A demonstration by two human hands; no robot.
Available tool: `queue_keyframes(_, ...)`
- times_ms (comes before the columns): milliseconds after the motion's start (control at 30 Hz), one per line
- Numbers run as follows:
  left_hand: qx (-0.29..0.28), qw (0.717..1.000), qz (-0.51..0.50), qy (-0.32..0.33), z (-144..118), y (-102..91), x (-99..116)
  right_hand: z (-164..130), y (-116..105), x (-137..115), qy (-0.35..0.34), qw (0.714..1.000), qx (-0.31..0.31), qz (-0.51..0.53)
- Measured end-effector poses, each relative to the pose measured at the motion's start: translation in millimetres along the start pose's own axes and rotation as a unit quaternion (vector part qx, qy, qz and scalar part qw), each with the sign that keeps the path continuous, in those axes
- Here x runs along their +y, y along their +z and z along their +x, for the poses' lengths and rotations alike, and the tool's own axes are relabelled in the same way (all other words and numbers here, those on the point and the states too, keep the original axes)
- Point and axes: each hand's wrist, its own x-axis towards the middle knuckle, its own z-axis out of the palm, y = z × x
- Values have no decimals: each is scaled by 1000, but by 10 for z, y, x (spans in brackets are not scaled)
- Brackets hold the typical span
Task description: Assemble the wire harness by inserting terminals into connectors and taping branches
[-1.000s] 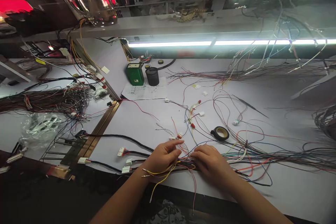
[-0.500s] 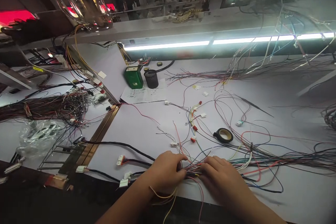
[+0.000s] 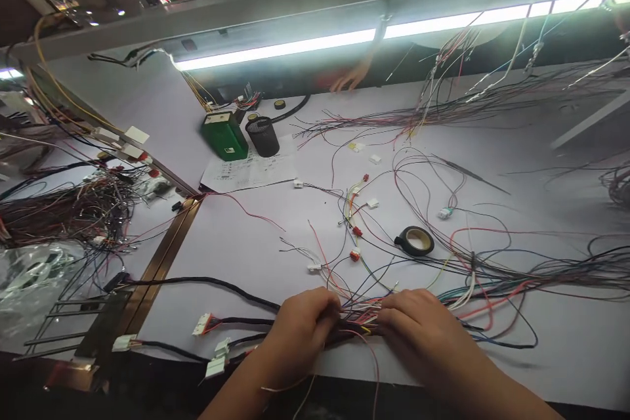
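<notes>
White and matte, the bench point(image 3: 566, 354) sits under a strip light point(image 3: 295, 49). Near its front edge, left hand point(image 3: 300, 328) and right hand point(image 3: 418, 328) both curl tight around a thin, tangled wire bundle point(image 3: 361, 323); a glossy tape roll point(image 3: 415, 240) lies beyond.

We are seeing a white bench point(image 3: 256, 236), a green box point(image 3: 224, 136), a black mesh cup point(image 3: 262, 136), a black tape roll point(image 3: 416, 241) and red, yellow, blue and black wires point(image 3: 462, 289).
</notes>
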Motion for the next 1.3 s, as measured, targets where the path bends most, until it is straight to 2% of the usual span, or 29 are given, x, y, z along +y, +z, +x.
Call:
queue_keyframes(167, -5, 999, -35, 0, 16, 20, -86, -86, -132, 322, 72, 996, 51, -21)
queue_keyframes(333, 6, 998, -61, -16, 34, 61, -131, -177, -61, 424, 86, 995, 44, -12)
queue_keyframes(567, -5, 999, -37, -12, 63, 58, -89, -61, -113, 283, 28, 999, -18, 11)
queue_keyframes(700, -27, 997, -63, -23, 76, 24, -70, 72, -194, 76, 18, 998, -58, 32)
queue_keyframes(833, -22, 996, -85, -31, 83, -10, -45, 189, -112, -134, 26, 996, -89, 9)
queue_keyframes(900, -23, 995, -90, -31, 76, -42, -30, 218, -22, -184, 31, 995, -95, -14)
queue_keyframes(1033, -64, 993, -102, -7, 42, -134, -2, 246, 107, -187, 18, 995, -88, -45)
queue_keyframes(1133, -85, 992, -89, 10, 32, -173, 18, 275, 114, -181, 22, 994, -90, -53)
queue_keyframes(1300, -84, 996, -32, -3, 63, -159, 37, 309, 96, -226, 77, 993, -71, -50)
